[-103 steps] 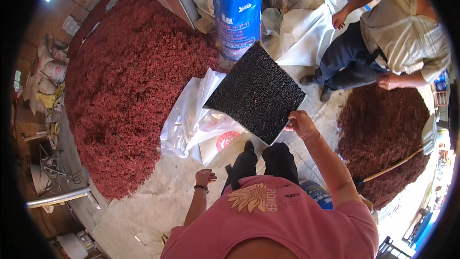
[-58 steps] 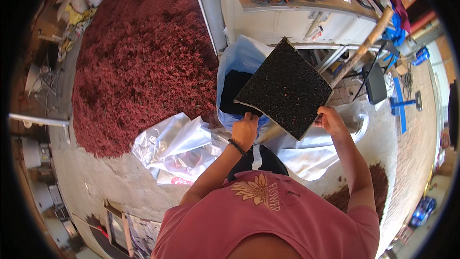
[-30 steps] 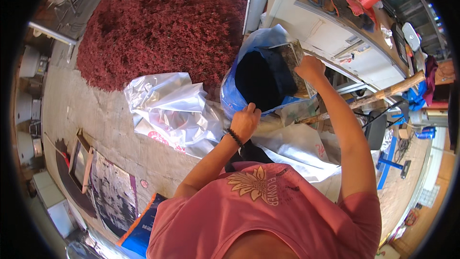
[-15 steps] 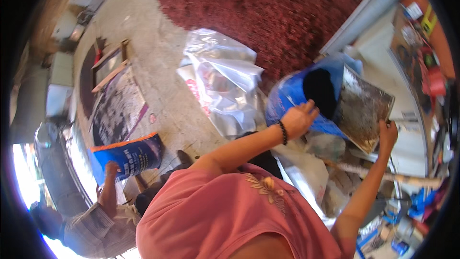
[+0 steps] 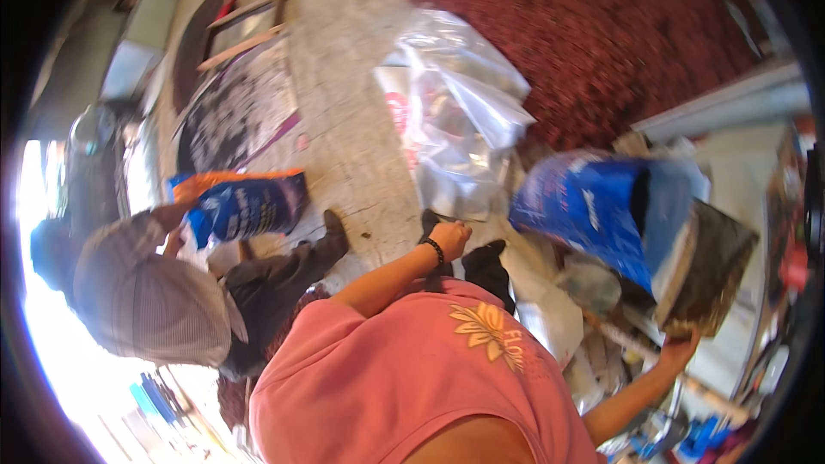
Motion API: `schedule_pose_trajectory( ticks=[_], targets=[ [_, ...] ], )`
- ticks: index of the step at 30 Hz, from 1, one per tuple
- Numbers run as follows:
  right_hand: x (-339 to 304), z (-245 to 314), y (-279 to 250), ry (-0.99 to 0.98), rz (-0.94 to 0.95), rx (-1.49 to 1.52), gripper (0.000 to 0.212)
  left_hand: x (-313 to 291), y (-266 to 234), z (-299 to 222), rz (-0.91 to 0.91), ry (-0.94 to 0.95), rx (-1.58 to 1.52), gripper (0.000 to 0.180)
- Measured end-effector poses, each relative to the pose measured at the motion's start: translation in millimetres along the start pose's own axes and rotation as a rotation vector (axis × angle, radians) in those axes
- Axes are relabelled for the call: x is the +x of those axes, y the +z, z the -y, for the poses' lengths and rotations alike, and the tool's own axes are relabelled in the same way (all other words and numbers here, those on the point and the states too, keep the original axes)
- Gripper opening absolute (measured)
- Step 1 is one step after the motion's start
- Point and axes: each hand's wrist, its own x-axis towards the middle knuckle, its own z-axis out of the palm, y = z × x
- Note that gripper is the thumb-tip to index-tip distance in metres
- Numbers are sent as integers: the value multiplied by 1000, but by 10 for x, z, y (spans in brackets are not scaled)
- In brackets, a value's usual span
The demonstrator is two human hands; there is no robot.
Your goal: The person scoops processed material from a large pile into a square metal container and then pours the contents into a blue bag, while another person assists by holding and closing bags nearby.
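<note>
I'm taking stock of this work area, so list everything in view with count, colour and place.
Blue bag: one, blue, right
Tray: one, brownish, far right, by that bag's mouth
Heap: one, dark red, top right
Plastic sheet: one, clear, upper middle
Wooden frame: one, brown, upper left
Stained sheet: one, pale and dark, below frame
Orange-edged bag: one, blue, left
Other person: one, grey top, left
Blurred clutter: uncountable, mixed colours, around the rim
Shirt: one, pink, bottom middle
Bracelet: one, black, left wrist
Left hand: one, bare, middle
Right hand: one, bare, gripping tray
</note>
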Motion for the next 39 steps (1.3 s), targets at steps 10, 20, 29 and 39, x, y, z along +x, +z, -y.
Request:
schedule_pose_trajectory(
  ticks=[10, 20, 29, 39],
  targets=[
    [-511, -1044, 2085, 78, 150, -146, 40, -776, 458, 1469, -30, -685, -497, 20],
    [-302, -2414, 3753, 498, 441, -289, 28, -1792, 111, 2557, -242, -1173, -1111, 20],
    [-443, -3577, 5701, 687, 520, -569, 27, -2126, 540, 3017, -386, -1396, -1146, 16],
    [-789, -5215, 8080, 777, 749, -820, 26, -2107, -404, 4321, -642, -1618, -1552, 14]
  ],
)
